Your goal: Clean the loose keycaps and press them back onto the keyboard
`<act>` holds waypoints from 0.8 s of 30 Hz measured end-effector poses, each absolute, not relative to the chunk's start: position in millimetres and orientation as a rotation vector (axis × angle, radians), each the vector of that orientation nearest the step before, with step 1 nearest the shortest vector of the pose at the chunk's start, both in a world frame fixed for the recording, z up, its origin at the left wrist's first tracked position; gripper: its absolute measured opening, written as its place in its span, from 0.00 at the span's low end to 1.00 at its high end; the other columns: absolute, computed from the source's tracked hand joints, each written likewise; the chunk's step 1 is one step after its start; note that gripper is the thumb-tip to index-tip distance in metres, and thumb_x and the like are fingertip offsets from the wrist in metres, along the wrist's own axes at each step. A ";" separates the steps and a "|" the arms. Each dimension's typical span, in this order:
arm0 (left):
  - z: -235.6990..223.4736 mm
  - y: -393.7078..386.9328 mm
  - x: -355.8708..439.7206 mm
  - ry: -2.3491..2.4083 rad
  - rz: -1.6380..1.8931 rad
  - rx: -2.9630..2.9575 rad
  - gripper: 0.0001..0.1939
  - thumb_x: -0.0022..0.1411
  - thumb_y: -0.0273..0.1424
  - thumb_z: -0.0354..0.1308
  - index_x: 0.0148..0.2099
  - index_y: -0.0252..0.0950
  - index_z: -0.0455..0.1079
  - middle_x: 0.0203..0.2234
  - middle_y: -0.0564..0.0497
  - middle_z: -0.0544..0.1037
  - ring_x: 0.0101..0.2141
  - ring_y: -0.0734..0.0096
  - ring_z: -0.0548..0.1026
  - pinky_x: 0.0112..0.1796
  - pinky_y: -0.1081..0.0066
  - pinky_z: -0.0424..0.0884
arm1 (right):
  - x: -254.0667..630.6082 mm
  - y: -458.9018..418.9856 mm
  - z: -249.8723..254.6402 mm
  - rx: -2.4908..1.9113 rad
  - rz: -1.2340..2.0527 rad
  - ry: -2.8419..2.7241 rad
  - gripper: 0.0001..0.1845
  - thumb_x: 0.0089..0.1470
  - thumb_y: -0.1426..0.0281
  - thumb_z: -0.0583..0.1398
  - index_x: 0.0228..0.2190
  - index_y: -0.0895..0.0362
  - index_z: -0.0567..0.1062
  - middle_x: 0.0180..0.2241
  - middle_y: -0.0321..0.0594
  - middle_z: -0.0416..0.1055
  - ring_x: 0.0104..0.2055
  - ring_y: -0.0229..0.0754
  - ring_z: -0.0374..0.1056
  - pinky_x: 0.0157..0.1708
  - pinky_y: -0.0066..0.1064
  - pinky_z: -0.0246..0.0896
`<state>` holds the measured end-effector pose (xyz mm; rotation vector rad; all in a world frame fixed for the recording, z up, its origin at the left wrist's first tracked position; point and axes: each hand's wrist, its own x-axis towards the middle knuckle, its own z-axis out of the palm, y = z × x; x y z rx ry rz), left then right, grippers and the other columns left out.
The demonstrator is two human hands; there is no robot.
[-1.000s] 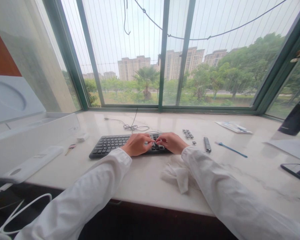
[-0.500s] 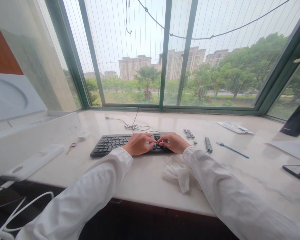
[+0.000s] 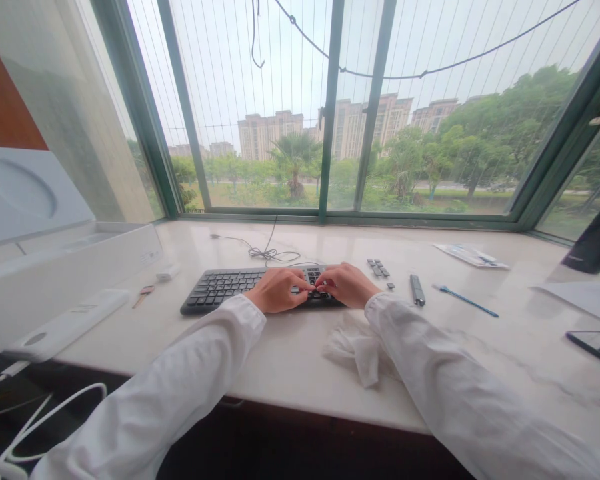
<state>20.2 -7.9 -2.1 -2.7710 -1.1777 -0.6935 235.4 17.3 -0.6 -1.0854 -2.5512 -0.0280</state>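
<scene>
A black keyboard [image 3: 225, 288] lies on the pale tabletop, its right end partly covered by both hands. My left hand [image 3: 279, 289] rests over the number-pad side, index finger and thumb pinched together. From the right, my right hand [image 3: 349, 284] meets it, also in a pinch, its fingertips nearly touching the left ones. Whatever sits between the fingertips is too small and hidden to make out. Several loose black keycaps [image 3: 378, 268] lie to the right of the keyboard, with a single keycap [image 3: 391, 286] apart from them.
Right of the keycaps are a dark slim tool [image 3: 417, 290] and a blue brush [image 3: 468, 301]. Crumpled white cloth [image 3: 355, 343] lies by my right forearm. A coiled cable [image 3: 267, 253] is behind the keyboard. At left are a key [image 3: 143, 293] and a power strip [image 3: 73, 320]; a phone [image 3: 597, 347] is at right.
My left fingertips have shifted slightly down and right, closer to the right ones. Both hands stay over the number pad; the other things have not moved.
</scene>
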 end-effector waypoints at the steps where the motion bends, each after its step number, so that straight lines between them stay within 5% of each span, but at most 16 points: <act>1: -2.3 -7.8 20.3 -1.183 -0.696 -2.773 0.14 0.59 0.33 0.55 0.44 0.48 0.79 0.33 0.54 0.78 0.32 0.74 0.74 0.29 0.74 0.62 | 235.3 17.8 -1.5 -1.099 -0.005 -2.538 0.08 0.55 0.68 0.61 0.34 0.53 0.81 0.34 0.39 0.76 0.32 0.39 0.68 0.36 0.29 0.56; 24: -3.1 -8.0 20.5 -1.167 -0.695 -2.736 0.14 0.61 0.33 0.54 0.44 0.49 0.78 0.33 0.56 0.79 0.31 0.75 0.74 0.29 0.74 0.60 | 236.4 18.2 -0.8 -1.066 -0.078 -2.599 0.09 0.58 0.68 0.59 0.36 0.55 0.79 0.36 0.40 0.76 0.36 0.41 0.70 0.37 0.29 0.56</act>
